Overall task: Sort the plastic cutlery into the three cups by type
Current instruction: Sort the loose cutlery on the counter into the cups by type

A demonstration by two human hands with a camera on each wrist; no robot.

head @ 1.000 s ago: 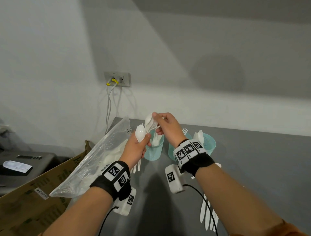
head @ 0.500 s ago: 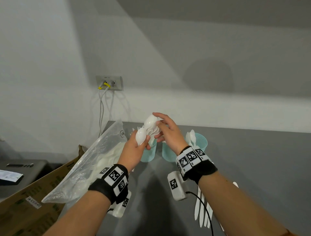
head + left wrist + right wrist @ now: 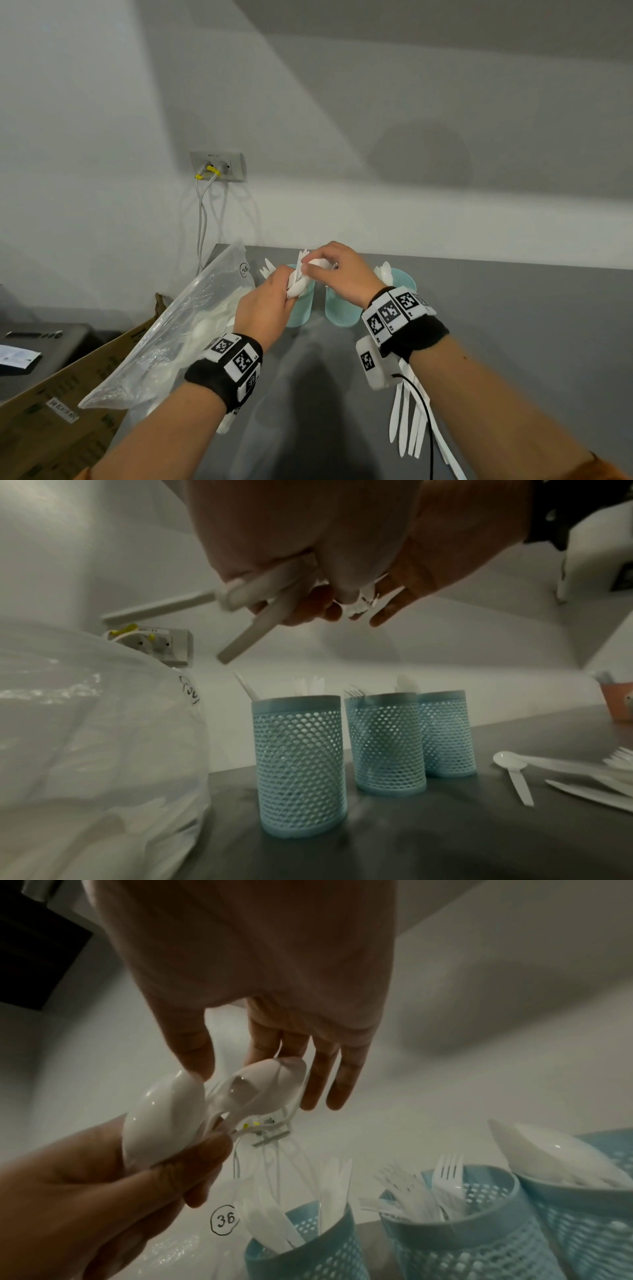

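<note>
Three pale blue perforated cups stand in a row on the grey table: the left cup (image 3: 308, 1245) holds knives, the middle cup (image 3: 462, 1231) forks, the right cup (image 3: 582, 1191) spoons. Above the left cup (image 3: 301, 310) my left hand (image 3: 270, 301) grips a bundle of white cutlery (image 3: 297, 282); its handles (image 3: 253, 615) stick out below the fist. My right hand (image 3: 334, 269) meets it from the right, thumb and forefinger pinching the bowl of one spoon (image 3: 267, 1083) in the bundle. A second spoon (image 3: 161, 1118) lies against my left thumb.
A clear plastic bag (image 3: 171, 342) with more cutlery leans at the left, over a cardboard box (image 3: 68, 394). Loose knives (image 3: 407, 421) lie on the table under my right forearm, with a spoon (image 3: 510, 764) and forks beside them. An orange cup (image 3: 616, 704) stands far right.
Both hands stay joined above the cups. The bundle has tipped from upright to slanted, and my right fingers have shifted onto one spoon's bowl.
</note>
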